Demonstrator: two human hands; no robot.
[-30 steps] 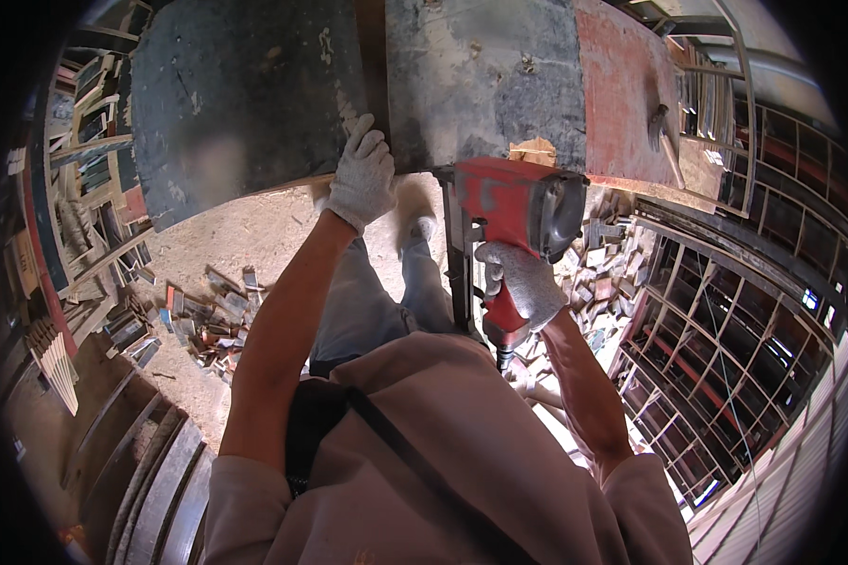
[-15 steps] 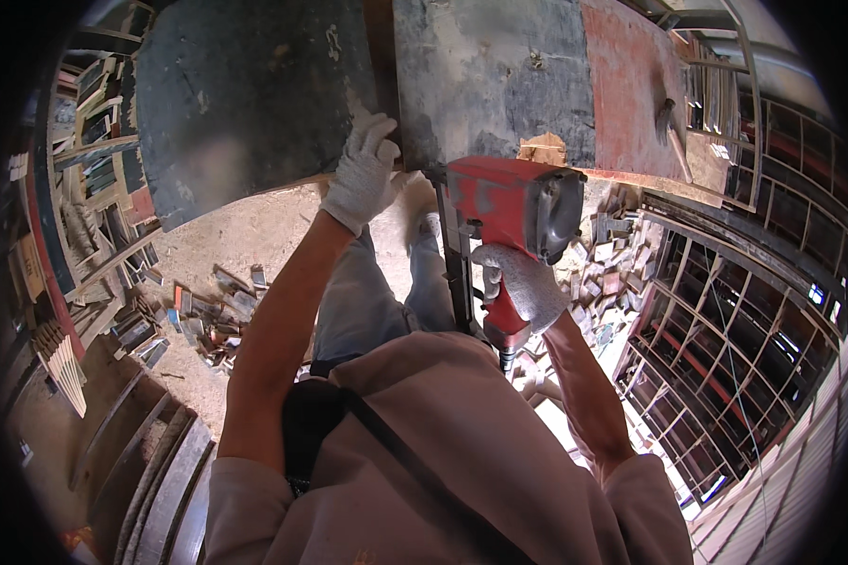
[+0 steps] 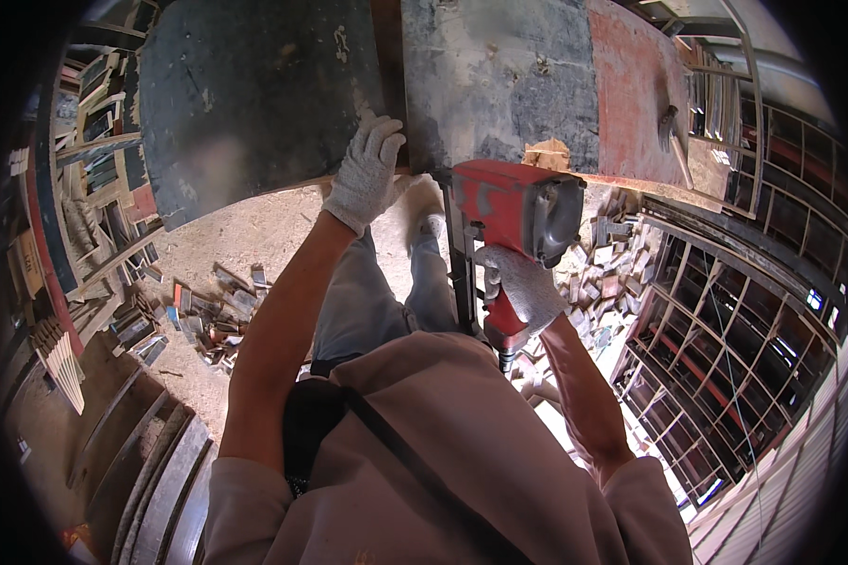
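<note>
My left hand (image 3: 366, 174), in a pale knitted work glove, lies on the near edge of a dark-faced wooden board (image 3: 254, 104), its fingers stretched over the top and slightly bent. In my right hand (image 3: 523, 287), also gloved, is the handle of a red nail gun (image 3: 504, 202) with a black end cap and a long dark magazine. The nose of the gun is at the near edge of the boards, close to the seam beside a grey board (image 3: 499, 80). Whether the nose touches wood is hidden by the gun's body.
A red-faced panel (image 3: 636, 94) with a hammer (image 3: 674, 141) on it adjoins the grey board. Wood offcuts (image 3: 622, 254) are piled on the floor at both sides. Slatted frames (image 3: 725, 348) stand at right, stacked timber (image 3: 104, 160) at left. Curved boards (image 3: 165, 499) lean lower left.
The boards, my left hand and the nail gun appear shifted slightly to the right in the picture. Both hands keep the same hold and pose.
</note>
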